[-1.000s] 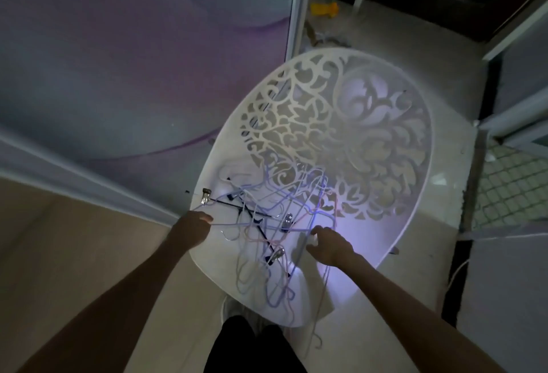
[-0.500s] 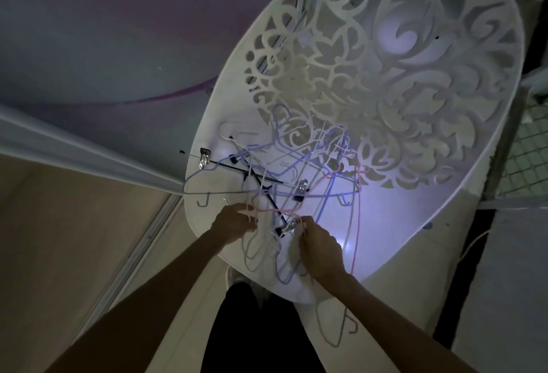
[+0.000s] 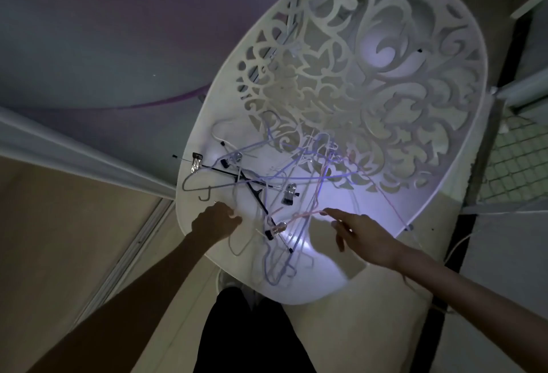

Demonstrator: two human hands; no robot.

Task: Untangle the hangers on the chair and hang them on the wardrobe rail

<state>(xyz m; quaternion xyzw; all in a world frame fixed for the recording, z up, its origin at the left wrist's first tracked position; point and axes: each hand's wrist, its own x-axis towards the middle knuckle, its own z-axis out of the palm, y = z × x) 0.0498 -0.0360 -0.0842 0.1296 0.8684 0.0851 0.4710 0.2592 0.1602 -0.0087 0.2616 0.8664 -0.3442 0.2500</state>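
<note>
A tangle of thin wire hangers [image 3: 275, 183] in blue, white, pink and black, some with metal clips, lies on the seat of a white chair [image 3: 335, 280] with a cut-out floral back. My left hand [image 3: 215, 221] rests at the tangle's left edge with its fingers curled near a grey hanger's hook; whether it grips anything is unclear. My right hand [image 3: 360, 238] hovers at the right of the pile, fingers spread, its fingertip touching a pink hanger [image 3: 299, 215]. No wardrobe rail is in view.
The room is dim, lit by a bluish spot on the chair seat. A sliding wardrobe door [image 3: 103, 32] stands at the left with its floor track [image 3: 127, 251] below. My dark-trousered legs [image 3: 252, 334] stand against the chair's front edge. A tiled floor [image 3: 519, 165] shows at the right.
My right hand has let go of the pile's middle and moved right, fingers spread. My left hand shifted slightly left. The camera moved closer over the chair.
</note>
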